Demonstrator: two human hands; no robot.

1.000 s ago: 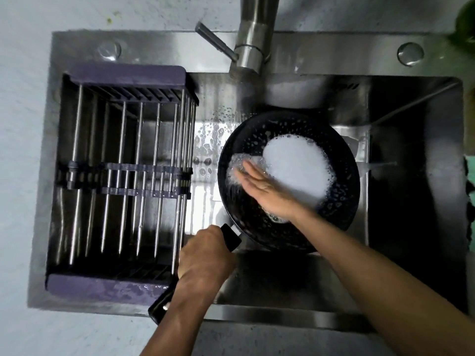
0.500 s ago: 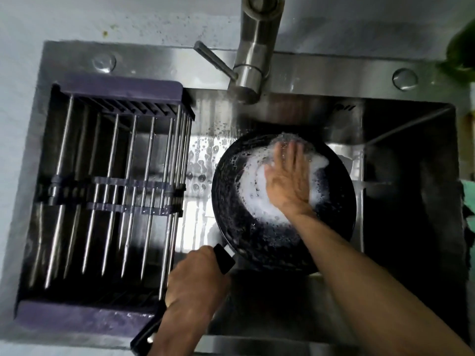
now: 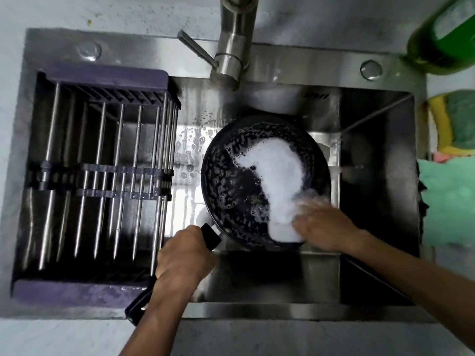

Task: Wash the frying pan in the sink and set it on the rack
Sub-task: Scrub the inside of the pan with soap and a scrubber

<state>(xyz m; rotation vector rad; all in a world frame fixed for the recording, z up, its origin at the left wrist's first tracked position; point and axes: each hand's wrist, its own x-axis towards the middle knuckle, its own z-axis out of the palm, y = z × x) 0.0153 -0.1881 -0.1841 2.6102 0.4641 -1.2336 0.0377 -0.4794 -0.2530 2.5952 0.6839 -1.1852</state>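
Note:
A black frying pan (image 3: 231, 186) sits in the steel sink (image 3: 295, 73), its inside covered with white foam (image 3: 277, 176) and small bubbles. My left hand (image 3: 183, 255) grips the pan's black handle (image 3: 211, 236) at the pan's lower left; the handle's end sticks out below my wrist. My right hand (image 3: 321, 224) lies flat with blurred, soapy fingers on the pan's lower right rim, rubbing the foam. A purple-framed rack (image 3: 102, 75) with steel rods spans the sink's left half and holds nothing.
The steel faucet (image 3: 234, 47) rises behind the pan, its lever pointing left. A green bottle (image 3: 447, 32) stands at the back right. A yellow-green sponge (image 3: 455, 122) and a mint cloth (image 3: 447, 201) lie on the right counter.
My right hand has swept from the pan's left side over its top to the lower right rim, smearing the foam. My left hand keeps its grip on the handle.

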